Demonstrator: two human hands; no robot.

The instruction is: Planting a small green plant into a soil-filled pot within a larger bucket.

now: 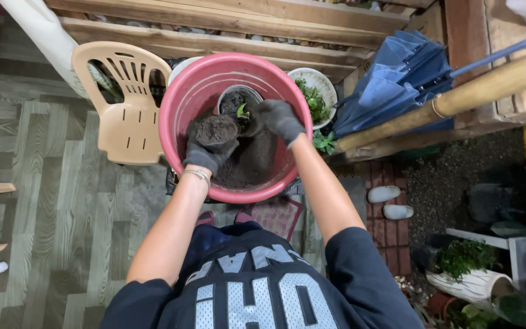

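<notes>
A large pink basin [181, 97] holds dark soil [248, 164] and a small white pot [229, 96] with a little green seedling [243, 113]. Both hands wear dark gloves. My left hand [208, 149] cups a heap of soil, palm up, just left of the pot. My right hand [280, 120] rests at the pot's right side, fingers bent around the seedling's base.
A beige plastic chair [126, 103] stands left of the basin. Behind it are a white pot with green plants [315, 91], wooden steps [226, 30], a folded blue umbrella [397, 79] and a wooden pole [458, 97]. Potted plants [464, 268] and white slippers [388, 201] sit to the right.
</notes>
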